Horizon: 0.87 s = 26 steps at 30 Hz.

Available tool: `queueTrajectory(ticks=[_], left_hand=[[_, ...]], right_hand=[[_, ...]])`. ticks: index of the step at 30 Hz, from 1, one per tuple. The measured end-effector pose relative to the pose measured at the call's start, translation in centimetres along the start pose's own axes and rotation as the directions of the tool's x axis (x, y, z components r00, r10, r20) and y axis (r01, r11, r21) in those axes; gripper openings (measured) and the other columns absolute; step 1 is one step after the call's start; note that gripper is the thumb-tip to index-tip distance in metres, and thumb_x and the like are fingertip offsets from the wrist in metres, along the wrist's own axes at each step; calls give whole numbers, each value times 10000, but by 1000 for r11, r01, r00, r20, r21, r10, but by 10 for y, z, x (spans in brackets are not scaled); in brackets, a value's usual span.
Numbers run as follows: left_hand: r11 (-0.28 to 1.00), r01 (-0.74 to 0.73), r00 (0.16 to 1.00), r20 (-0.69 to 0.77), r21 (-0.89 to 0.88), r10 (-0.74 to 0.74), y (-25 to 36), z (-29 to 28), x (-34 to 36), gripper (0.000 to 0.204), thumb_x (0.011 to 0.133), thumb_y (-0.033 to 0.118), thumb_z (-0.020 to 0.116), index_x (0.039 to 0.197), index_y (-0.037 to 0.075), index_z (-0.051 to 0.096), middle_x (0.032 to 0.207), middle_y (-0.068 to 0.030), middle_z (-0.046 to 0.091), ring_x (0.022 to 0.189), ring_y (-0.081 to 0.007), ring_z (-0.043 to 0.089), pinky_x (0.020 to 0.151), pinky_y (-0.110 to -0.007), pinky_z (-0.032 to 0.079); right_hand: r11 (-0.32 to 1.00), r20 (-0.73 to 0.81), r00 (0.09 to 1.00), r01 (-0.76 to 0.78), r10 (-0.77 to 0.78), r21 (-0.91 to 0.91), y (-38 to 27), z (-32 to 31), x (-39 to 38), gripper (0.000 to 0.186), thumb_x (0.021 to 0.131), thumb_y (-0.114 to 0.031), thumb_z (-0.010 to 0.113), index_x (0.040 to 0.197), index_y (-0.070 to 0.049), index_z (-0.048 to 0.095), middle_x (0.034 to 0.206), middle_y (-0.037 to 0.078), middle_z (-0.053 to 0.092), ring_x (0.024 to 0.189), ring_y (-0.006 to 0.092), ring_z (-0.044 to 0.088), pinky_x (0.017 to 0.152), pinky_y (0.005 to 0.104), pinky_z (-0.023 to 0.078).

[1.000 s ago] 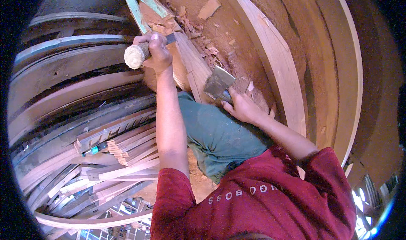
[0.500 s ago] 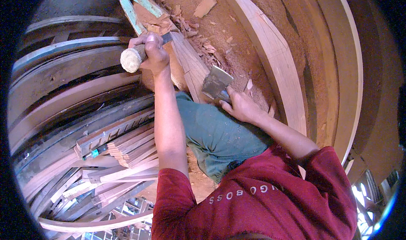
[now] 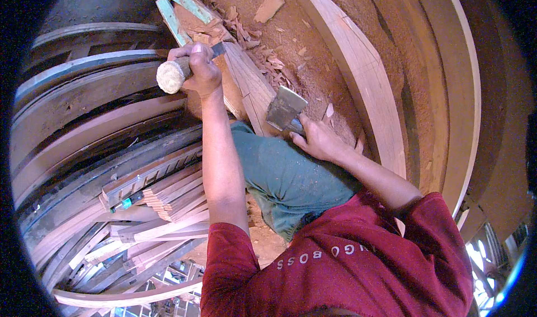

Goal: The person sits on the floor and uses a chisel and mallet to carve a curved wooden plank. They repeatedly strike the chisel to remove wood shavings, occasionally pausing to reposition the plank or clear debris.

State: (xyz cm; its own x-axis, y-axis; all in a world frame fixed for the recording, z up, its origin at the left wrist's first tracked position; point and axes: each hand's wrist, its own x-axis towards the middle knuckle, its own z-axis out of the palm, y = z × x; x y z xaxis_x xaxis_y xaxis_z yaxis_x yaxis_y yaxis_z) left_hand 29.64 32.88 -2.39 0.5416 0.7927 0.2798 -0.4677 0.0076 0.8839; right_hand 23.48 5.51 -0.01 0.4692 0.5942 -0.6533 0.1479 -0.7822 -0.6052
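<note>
My left hand [image 3: 202, 74] is closed round the wooden handle of a chisel [image 3: 171, 77]. The handle's pale, battered end points up toward me, and part of the dark blade shows beyond my fingers. Under that hand lies a pencil-marked wooden piece [image 3: 253, 82]; whether the blade's edge touches it is hidden. My right hand [image 3: 321, 141] grips the short handle of a tool with a broad flat metal head, like a hatchet [image 3: 286, 107]. Its head is over the near end of the marked piece, beside my green-trousered knee [image 3: 291, 160].
Reddish shavings [image 3: 268, 60] lie along the piece's right side. A green-painted frame [image 3: 190, 6] is at its far end. A large curved timber [image 3: 363, 71] stands to the right. Stacked boards [image 3: 173, 197] and a small bottle [image 3: 127, 202] are at the left.
My left hand and the chisel have shifted slightly to the left. My right hand and the hatchet look almost still.
</note>
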Motion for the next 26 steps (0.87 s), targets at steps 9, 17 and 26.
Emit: queueTrajectory(ticks=[9, 17, 26], left_hand=[[995, 92, 996, 10, -29, -92, -1, 14, 25, 153, 817, -3, 554, 855, 98, 444, 576, 3, 404, 459, -89, 382, 408, -254, 315], [995, 96, 994, -50, -31, -98, -11, 11, 37, 175, 812, -10, 575, 895, 78, 448, 586, 6, 412, 447, -84, 375, 395, -248, 317], [1000, -6, 994, -113, -9, 5, -21, 11, 42, 240, 772, -30, 643, 921, 11, 460, 653, -52, 533, 453, -103, 458, 389, -262, 386]], right_hand=[[999, -18, 1000, 12, -13, -41, 2, 2, 1, 503, 900, -323, 582, 1236, 36, 476, 845, 325, 652, 832, 485, 650, 881, 573, 461], [1000, -12, 1000, 23, -23, 3, 5, 3, 1, 476, 899, -318, 585, 1206, 34, 495, 854, 316, 659, 869, 469, 652, 868, 572, 472], [998, -34, 999, 29, -32, -63, 6, 0, 3, 534, 898, -366, 577, 1302, -32, 478, 934, 286, 672, 908, 474, 649, 956, 661, 376]])
